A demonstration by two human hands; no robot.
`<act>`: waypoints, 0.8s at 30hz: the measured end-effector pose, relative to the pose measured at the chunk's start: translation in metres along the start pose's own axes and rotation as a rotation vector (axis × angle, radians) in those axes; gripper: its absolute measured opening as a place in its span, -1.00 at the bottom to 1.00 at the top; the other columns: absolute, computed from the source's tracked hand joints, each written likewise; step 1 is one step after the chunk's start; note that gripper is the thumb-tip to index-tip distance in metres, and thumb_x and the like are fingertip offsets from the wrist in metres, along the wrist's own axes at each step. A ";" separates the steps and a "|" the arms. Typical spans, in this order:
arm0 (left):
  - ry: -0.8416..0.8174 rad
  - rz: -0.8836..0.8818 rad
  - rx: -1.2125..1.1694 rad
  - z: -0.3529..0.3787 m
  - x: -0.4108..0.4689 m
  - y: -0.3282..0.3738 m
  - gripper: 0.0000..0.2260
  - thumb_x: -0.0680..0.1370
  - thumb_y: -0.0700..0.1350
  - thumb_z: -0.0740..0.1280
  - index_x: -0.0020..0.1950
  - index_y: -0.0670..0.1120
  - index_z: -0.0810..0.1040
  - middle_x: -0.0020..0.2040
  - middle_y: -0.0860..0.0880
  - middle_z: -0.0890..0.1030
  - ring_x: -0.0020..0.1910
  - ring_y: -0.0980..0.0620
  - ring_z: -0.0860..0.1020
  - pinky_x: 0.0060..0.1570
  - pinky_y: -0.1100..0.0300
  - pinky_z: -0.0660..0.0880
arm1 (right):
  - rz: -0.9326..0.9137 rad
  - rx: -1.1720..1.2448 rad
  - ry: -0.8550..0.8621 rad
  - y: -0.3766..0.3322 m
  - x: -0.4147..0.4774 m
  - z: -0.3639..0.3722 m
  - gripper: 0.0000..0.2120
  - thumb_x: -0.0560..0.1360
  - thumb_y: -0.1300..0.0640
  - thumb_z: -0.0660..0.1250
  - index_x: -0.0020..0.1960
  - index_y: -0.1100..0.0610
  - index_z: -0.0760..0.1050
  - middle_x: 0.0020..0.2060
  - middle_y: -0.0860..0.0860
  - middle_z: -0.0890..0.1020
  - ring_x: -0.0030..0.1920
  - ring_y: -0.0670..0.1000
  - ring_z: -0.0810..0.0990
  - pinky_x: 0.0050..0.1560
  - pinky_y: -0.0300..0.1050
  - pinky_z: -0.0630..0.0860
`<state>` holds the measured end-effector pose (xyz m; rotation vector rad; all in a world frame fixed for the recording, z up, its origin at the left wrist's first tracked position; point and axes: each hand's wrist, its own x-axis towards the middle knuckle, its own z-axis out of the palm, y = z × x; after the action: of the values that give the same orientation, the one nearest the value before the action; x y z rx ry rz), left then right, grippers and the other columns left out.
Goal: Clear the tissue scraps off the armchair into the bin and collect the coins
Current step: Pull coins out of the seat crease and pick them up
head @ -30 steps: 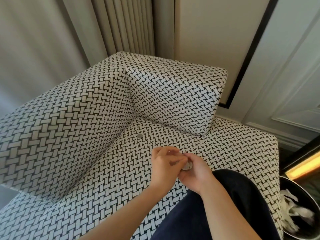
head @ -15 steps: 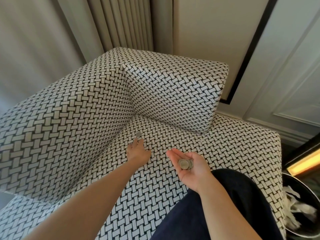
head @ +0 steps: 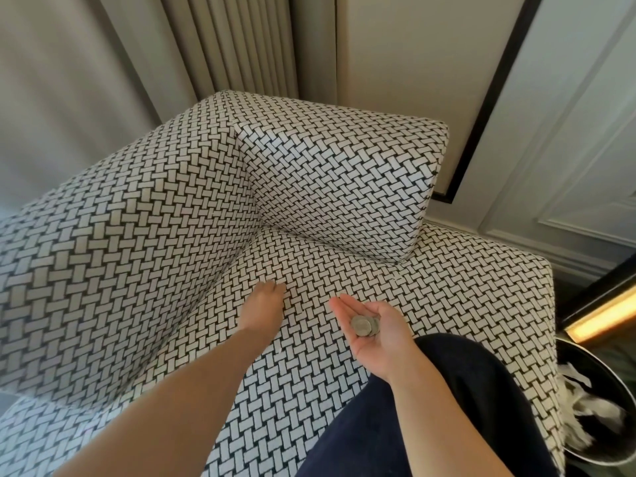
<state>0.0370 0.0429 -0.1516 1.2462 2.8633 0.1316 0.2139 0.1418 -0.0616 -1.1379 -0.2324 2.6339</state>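
Coins [head: 364, 326]: a short stack of flat metal discs. We judge them stiff, dense for their size, and smooth enough to slide off one another if the palm tips.
Where to take hold: by the rim, between thumb and fingertip. A coin lying flat on soft upholstery offers little edge, so we would tip it up first.
Right hand [head: 373, 327]: palm up over the front of the armchair [head: 447, 287] seat, fingers [head: 344, 304] relaxed and slightly cupped. The stack lies in the hollow of the palm behind the fingertips, not pinched.
Left hand [head: 263, 299]: knuckles up on the armchair seat, towards its inner corner, fingers [head: 272, 286] bent down onto the fabric. We cannot tell whether they pinch a coin; none shows there.
Tissue scraps [head: 599, 406]: in the bin [head: 595, 359], just beside the armchair's seat edge on the person's right.
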 end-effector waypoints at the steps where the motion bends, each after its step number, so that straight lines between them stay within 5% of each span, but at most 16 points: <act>1: 0.005 0.023 0.014 0.003 -0.007 0.000 -0.57 0.51 -0.35 0.20 0.36 -0.11 0.34 0.22 -0.05 0.46 0.23 -0.01 0.38 0.22 0.19 0.38 | 0.002 -0.003 0.000 0.000 0.000 0.000 -0.66 0.61 0.21 0.08 0.10 0.45 0.49 -0.01 0.32 0.64 -0.02 0.22 0.67 -0.13 0.01 0.63; 10: 0.047 0.053 -0.094 0.005 -0.048 0.014 -0.53 0.48 -0.41 0.21 0.36 -0.10 0.36 0.17 -0.06 0.52 0.12 0.00 0.48 0.09 0.21 0.48 | 0.039 -0.019 -0.049 0.001 -0.013 0.001 -0.60 0.63 0.10 0.11 0.11 0.44 0.50 -0.01 0.34 0.63 0.00 0.25 0.66 -0.02 0.10 0.60; 14: 0.029 -0.184 -0.509 -0.010 -0.071 0.028 -0.75 0.56 -0.30 0.19 0.19 -0.10 0.47 -0.15 -0.03 0.60 -0.24 0.03 0.55 -0.28 0.24 0.52 | 0.059 -0.040 -0.089 0.001 -0.020 0.000 -0.60 0.63 0.10 0.12 0.12 0.44 0.49 0.00 0.36 0.62 0.03 0.28 0.64 0.09 0.09 0.57; 17: 0.050 -0.295 -0.802 -0.029 -0.090 0.043 -0.84 0.55 -0.26 0.27 0.04 -0.03 0.46 -0.29 0.02 0.58 -0.28 0.03 0.58 -0.30 0.17 0.56 | 0.056 -0.045 -0.097 0.001 -0.024 -0.002 -0.60 0.63 0.10 0.12 0.12 0.45 0.49 0.01 0.36 0.62 0.04 0.28 0.63 0.14 0.09 0.55; 24: 0.371 -0.109 -0.962 -0.099 -0.104 0.083 -0.75 0.43 -0.20 0.45 -0.18 0.11 0.45 -0.31 0.10 0.58 -0.25 0.21 0.56 -0.24 0.47 0.44 | 0.040 -0.096 -0.081 0.002 -0.024 -0.003 -0.60 0.62 0.08 0.12 0.12 0.42 0.50 0.01 0.33 0.63 0.02 0.22 0.65 0.04 0.04 0.60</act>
<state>0.1639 0.0161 -0.0484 0.8866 2.4621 1.6278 0.2318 0.1327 -0.0478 -1.0773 -0.3597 2.7335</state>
